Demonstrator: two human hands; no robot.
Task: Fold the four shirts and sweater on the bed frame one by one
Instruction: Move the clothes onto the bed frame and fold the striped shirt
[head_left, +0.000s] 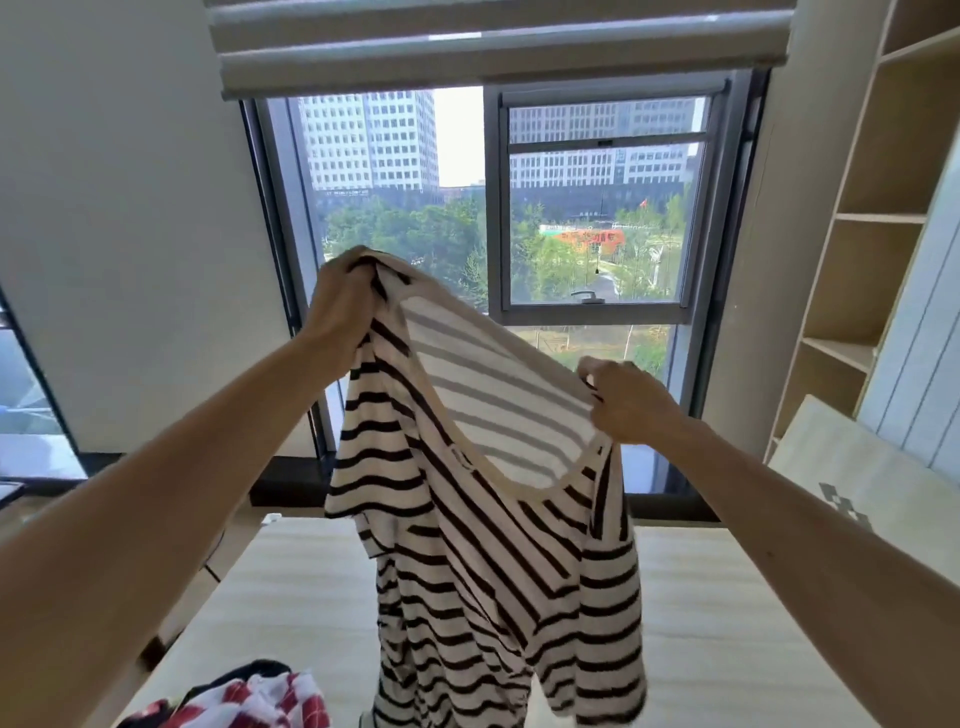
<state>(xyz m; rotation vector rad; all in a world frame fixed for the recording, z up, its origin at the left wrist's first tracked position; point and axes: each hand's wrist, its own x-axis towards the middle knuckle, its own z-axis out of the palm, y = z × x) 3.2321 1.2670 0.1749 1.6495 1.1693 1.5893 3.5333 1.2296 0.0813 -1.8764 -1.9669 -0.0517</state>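
Note:
A black-and-white striped shirt (483, 561) hangs in the air in front of me, above the pale wooden bed frame (301, 597). My left hand (343, 301) grips one shoulder of it, raised high. My right hand (628, 402) pinches the other side of the neckline, lower down. The wide neck opening faces me and the body and sleeves dangle toward the bed. A crumpled red-and-white checked shirt (249, 701) lies on the bed frame at the lower left, with a dark garment partly under it.
A tall window (597, 208) with a rolled-up blind is straight ahead. Open wooden shelves (872, 218) stand on the right, with a pale board (857, 467) leaning below them. A white wall is on the left.

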